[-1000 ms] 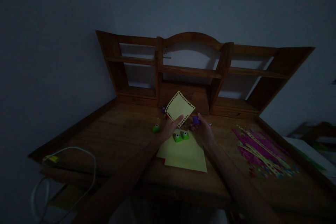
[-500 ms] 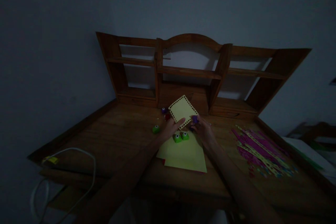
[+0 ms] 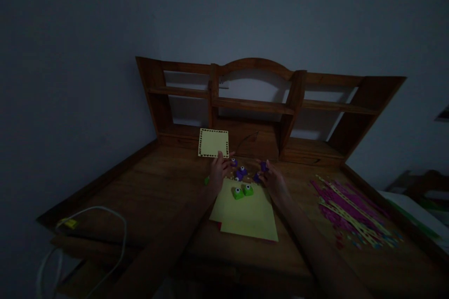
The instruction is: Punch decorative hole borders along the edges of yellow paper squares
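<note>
Left hand (image 3: 217, 172) pinches a card (image 3: 213, 141); right hand (image 3: 276, 184) grips a purple piece (image 3: 264, 166).
The card stands at 12 o'clock from the left hand, held by its lower edge: flat, yellow, with small cut-outs round its border. The purple piece sits at 11 o'clock in the right hand's fingertips. Toward 8 o'clock, two green pieces (image 3: 248, 191) with white eyes rest on smooth yellow sheets (image 3: 249, 219).
</note>
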